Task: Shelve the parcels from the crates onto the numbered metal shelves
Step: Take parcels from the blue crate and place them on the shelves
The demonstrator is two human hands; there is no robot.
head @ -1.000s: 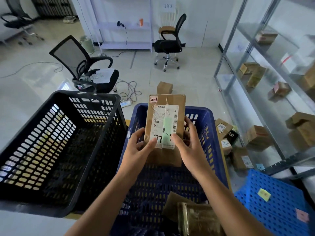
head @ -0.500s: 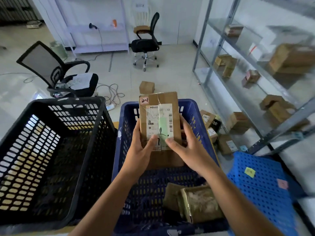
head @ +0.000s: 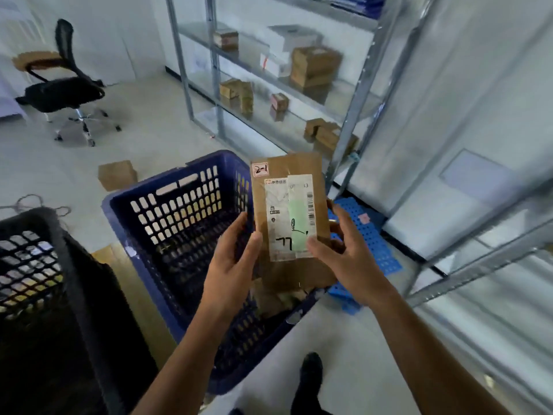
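I hold a flat brown cardboard parcel (head: 317, 187) upright in front of me, its label side facing me; a small tag at its top left corner reads 2-1. My left hand (head: 230, 262) grips its left edge and my right hand (head: 344, 250) grips its lower right edge, thumb on the label. Under the parcel is the blue crate (head: 179, 205), with a few brown parcels (head: 281, 298) at its near right corner. The metal shelves (head: 356, 103) rise to the right, with several cardboard boxes on their levels.
A black crate (head: 45, 265) sits at the lower left. A blue perforated lid (head: 374, 238) lies on the floor by the shelf post. A small box (head: 116, 175) rests on the floor beyond the blue crate. A black office chair (head: 65, 88) stands at the back left. My shoe (head: 308, 381) shows below.
My view has swung right toward the metal shelves, and the parcel moved with my hands from over the crate's middle to its right side. Both hands keep their grip.
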